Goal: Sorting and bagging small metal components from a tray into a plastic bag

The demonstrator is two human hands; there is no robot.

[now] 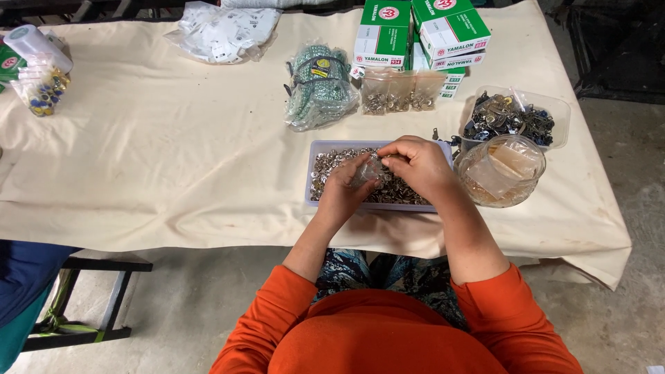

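A shallow lavender tray (313, 149) full of small silver metal pieces sits near the table's front edge. Both my hands hover over it. My left hand (346, 185) holds a small clear plastic bag (367, 171) by its mouth. My right hand (415, 163) has its fingertips pinched at the top of the bag, and whether it holds a metal piece is hidden by the fingers. The two hands touch at the bag.
A round clear tub (502, 171) with small bags stands right of the tray, a clear box of dark metal parts (516, 118) behind it. Green-and-white cartons (419, 31), filled bags (318, 86) and a white bag bundle (222, 31) lie farther back on the cream cloth (159, 152). A bag of coloured pieces (41, 86) lies far left.
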